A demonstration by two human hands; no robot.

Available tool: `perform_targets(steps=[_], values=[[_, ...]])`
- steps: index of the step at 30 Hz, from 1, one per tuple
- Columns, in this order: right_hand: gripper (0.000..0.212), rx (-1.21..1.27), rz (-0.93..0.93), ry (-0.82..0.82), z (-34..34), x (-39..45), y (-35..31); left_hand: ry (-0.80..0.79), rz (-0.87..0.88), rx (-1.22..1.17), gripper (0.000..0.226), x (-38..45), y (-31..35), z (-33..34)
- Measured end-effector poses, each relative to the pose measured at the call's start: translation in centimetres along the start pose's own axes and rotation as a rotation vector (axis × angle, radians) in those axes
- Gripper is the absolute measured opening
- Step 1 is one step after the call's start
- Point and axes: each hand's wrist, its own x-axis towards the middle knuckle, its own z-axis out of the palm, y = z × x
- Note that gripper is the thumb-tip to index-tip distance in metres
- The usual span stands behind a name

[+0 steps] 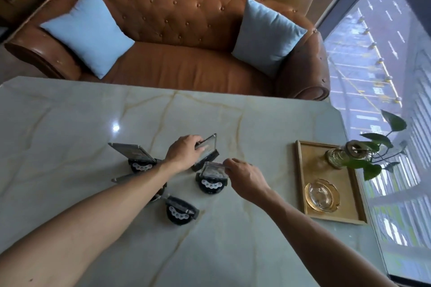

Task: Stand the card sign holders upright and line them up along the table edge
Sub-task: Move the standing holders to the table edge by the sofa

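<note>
Several card sign holders with black rounded bases and clear panels sit in a loose cluster mid-table on the marble table. My left hand grips the top edge of the farthest holder, which tilts on its base. My right hand pinches the top of the holder in front of it. Another holder leans at the left. A further holder is mostly hidden under my left forearm. The nearest holder lies low on the table.
A gold tray at the right holds a glass ashtray and a potted plant in a glass vase. A brown leather sofa with two blue cushions stands beyond the far edge. A window runs along the right.
</note>
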Motion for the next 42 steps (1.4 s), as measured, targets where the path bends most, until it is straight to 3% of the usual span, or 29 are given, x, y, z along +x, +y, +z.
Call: perform_targets(steps=[10, 18, 24, 28, 35, 42], values=[[0.021, -0.096, 0.249, 0.093, -6.8, -0.7, 7.6, 0.044, 0.082, 0.050, 0.017, 4.7, 4.0, -0.7], [0.023, 0.062, 0.510, 0.307, -17.2, 5.4, 17.2, 0.079, 0.127, -0.037, 0.015, 12.4, 14.1, -0.5], [0.021, 0.085, 0.596, 0.302, -24.3, 9.0, 23.8, 0.102, 0.177, -0.097, 0.017, 19.4, 22.0, 1.5], [0.025, 0.097, 0.634, 0.284, -25.0, 10.5, 28.7, 0.112, 0.189, -0.133, 0.017, 23.3, 25.8, 3.6], [0.009, 0.057, 0.673, 0.284, -23.6, 11.6, 35.5, 0.106, 0.214, -0.123, 0.017, 27.4, 29.7, 7.4], [0.030, 0.042, 0.624, 0.296, -21.9, 11.0, 37.8, 0.085, 0.203, -0.124, 0.013, 29.1, 31.0, 9.7]])
